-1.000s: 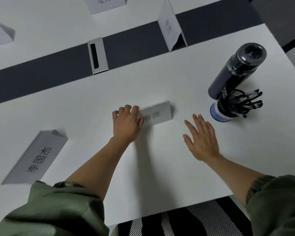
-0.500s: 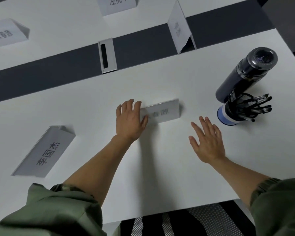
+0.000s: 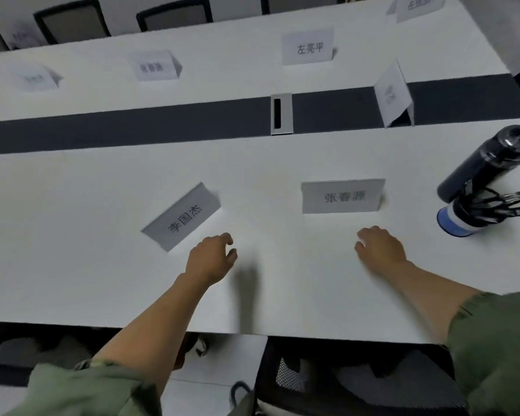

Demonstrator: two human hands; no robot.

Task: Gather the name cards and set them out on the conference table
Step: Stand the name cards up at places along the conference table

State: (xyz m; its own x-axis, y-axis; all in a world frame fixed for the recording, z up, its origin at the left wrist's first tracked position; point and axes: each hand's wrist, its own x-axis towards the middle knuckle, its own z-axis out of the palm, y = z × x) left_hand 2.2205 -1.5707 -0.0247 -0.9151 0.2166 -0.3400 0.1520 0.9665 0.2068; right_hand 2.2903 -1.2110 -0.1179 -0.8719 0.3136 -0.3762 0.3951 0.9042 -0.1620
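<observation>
- Left hand [image 3: 210,258]: fingers loosely curled, nothing in it. It hovers low over the conference table [image 3: 72,250], just beside the near corner of the skewed name card [image 3: 180,216].
- Skewed name card: tent-folded paper at 11 o'clock from the left hand, its printed face turned off the table-edge line. Judged the next one to be straightened.
- Right hand [image 3: 379,247]: fingers bent down toward the tabletop, holding nothing; motion blur hides whether the tips touch.
- Squared name card [image 3: 342,196]: upright at 11 o'clock from the right hand, apart from it, face parallel to the near edge. Looks placed.
- Far-row name cards [image 3: 308,48] stand across the dark centre strip. One sideways name card [image 3: 392,94] sits at the strip, end-on to this seat, probably not yet set.
- Flask [image 3: 490,157] and pen cup [image 3: 463,217] stand close together at 2 o'clock from the right hand.
- Risk: the folded paper is light, so a push on one end would spin it rather than slide it, and a press on the ridge would flatten it.
- Risk: a wide right-hand sweep toward 2 o'clock could tip the pen cup and spill pens.
- Risk: a sleeve dragging across the squared name card would shift it out of line.
</observation>
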